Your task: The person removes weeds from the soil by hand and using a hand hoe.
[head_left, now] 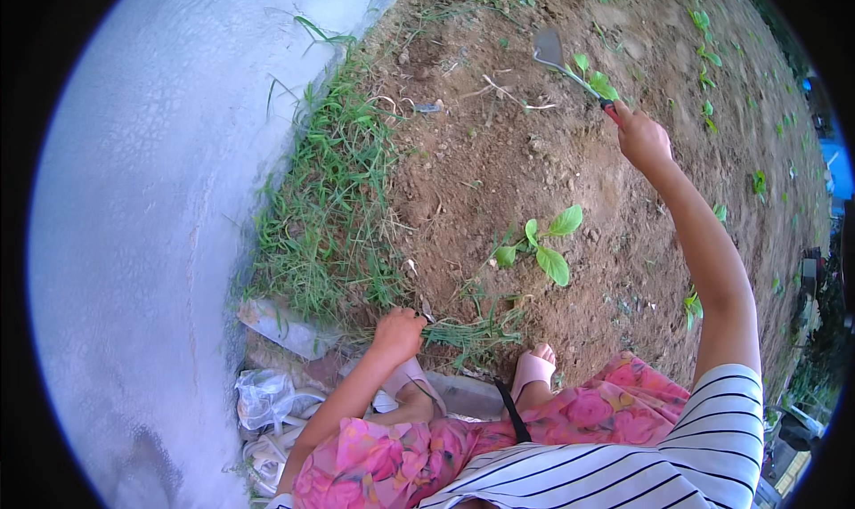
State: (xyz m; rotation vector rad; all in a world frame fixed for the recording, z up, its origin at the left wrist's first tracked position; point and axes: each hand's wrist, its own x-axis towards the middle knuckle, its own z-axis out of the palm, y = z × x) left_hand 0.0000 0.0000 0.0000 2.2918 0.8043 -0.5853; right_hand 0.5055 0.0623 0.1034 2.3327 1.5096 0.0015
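Observation:
My right hand (643,139) is stretched out over the brown soil and grips the red handle of a small hand hoe (563,62), whose metal blade is raised above the ground at the top of the view. My left hand (397,333) is closed around a bunch of pulled grass (468,333) low at the edge of the bed, just in front of my feet. A young leafy seedling (545,246) grows in the soil between the two hands.
A band of green grass (325,215) runs along the bed's left edge beside a pale concrete surface (151,206). More seedlings (704,64) stand in rows at the right. Crumpled plastic (263,398) lies at lower left. My feet wear pink slippers (533,368).

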